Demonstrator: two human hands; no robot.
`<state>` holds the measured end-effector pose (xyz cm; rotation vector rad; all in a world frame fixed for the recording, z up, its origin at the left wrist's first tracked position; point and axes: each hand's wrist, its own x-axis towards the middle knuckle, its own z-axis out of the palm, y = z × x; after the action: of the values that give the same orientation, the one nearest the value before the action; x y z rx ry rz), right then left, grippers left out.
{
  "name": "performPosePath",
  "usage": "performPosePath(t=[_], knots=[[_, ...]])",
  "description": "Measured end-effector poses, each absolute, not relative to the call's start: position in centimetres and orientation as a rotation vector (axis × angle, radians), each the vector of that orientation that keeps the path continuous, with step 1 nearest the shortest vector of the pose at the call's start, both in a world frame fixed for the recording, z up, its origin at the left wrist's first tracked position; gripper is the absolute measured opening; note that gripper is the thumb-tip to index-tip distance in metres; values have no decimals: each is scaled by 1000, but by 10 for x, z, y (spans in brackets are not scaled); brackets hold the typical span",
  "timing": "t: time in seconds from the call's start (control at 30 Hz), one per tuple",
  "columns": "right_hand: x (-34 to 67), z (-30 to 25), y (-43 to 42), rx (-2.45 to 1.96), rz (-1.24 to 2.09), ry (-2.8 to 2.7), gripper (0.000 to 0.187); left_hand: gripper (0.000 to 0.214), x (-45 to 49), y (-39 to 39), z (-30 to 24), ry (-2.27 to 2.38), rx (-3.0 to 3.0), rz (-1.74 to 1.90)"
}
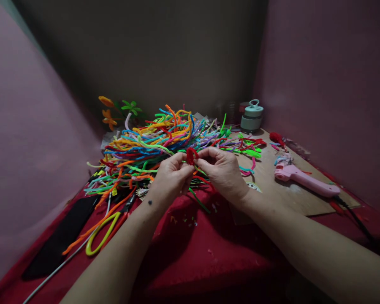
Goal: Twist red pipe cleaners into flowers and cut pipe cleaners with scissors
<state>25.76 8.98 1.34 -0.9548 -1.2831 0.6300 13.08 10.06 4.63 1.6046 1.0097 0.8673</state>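
A red pipe cleaner [191, 155], bent into a small loop, is held between both hands over the front of the table. My left hand [173, 174] pinches its left side with thumb and forefinger. From the other side my right hand [223, 171] grips it the same way, fingertips closed. Just behind the hands lies a big tangled heap of coloured pipe cleaners [152, 143]. Part of a green stem [199, 200] shows below the hands; whether it joins the red loop I cannot tell.
Yellow-handled scissors [103, 234] and a black flat object [61, 236] lie at left, beside a white cable [55, 272]. On a brown board [300, 200] at right rests a pink glue gun [305, 179]. A mint jar [252, 117] stands behind. Scraps dot the red cloth [190, 257].
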Motion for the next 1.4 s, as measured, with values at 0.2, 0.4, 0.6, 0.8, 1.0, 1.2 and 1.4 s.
performPosePath(t=[0.2, 0.4, 0.6, 0.8, 1.0, 1.2, 1.4], knots=[[259, 14, 93, -861, 808, -1203, 7, 7, 131, 99, 48, 1031, 1596, 864], [259, 10, 93, -950, 555, -1340, 9, 8, 131, 99, 48, 1017, 1584, 865], [259, 14, 91, -915, 716, -1242, 7, 7, 130, 98, 50, 1029, 1586, 850], [259, 17, 91, -860, 899, -1162, 7, 5, 130, 97, 49, 1056, 1606, 820], [260, 14, 91, -941, 587, -1365, 7, 5, 131, 98, 48, 1016, 1592, 815], [261, 13, 92, -984, 476, -1442, 11, 10, 130, 100, 46, 975, 1613, 812], [262, 14, 95, -926, 738, -1322, 8, 9, 129, 100, 46, 962, 1598, 829]])
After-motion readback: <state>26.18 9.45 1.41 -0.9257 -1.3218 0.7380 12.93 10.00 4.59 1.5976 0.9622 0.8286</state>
